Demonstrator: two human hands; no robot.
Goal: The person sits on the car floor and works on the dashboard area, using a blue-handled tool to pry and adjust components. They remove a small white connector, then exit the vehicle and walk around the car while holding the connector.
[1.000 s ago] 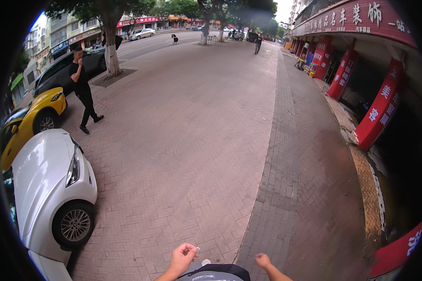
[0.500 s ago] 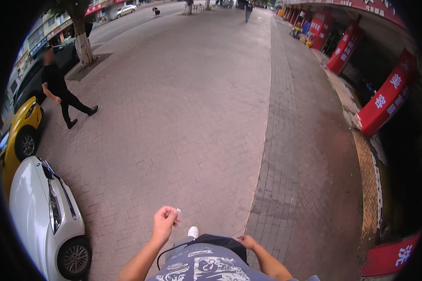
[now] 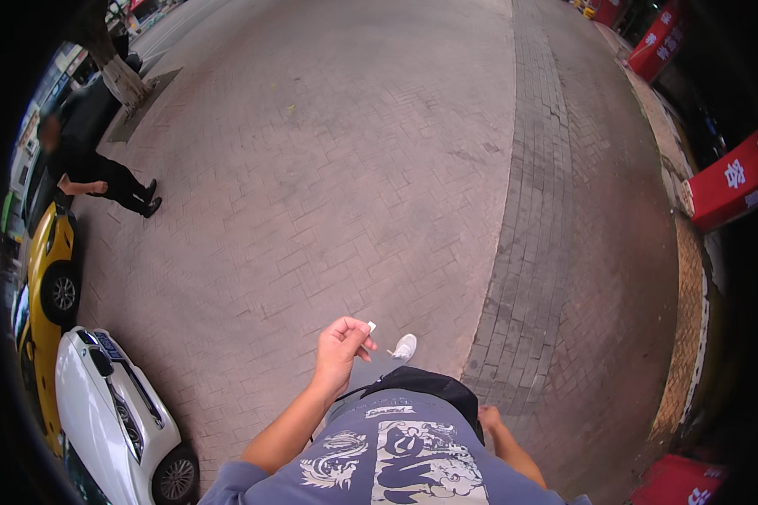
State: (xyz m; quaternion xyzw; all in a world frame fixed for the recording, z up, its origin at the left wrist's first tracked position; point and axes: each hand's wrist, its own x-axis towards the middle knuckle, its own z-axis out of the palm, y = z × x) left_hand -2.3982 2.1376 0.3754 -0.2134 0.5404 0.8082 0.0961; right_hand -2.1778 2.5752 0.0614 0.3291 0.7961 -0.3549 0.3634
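My left hand is raised in front of my body, its thumb and fingers pinched on a small white object. The object is too small for me to tell its kind. My right hand hangs low beside the black bag at my waist. Its fingers are mostly hidden, so I cannot see whether it holds anything. One white shoe shows on the paving ahead of the bag.
A white car and a yellow car stand at the left. Beyond them a person in black is near a tree. Grey brick paving runs along the right, with red pillars past a raised edge.
The view has tilted down and shifted. My left hand still pinches the white object and appears further right. My right hand is now more hidden by the bag.
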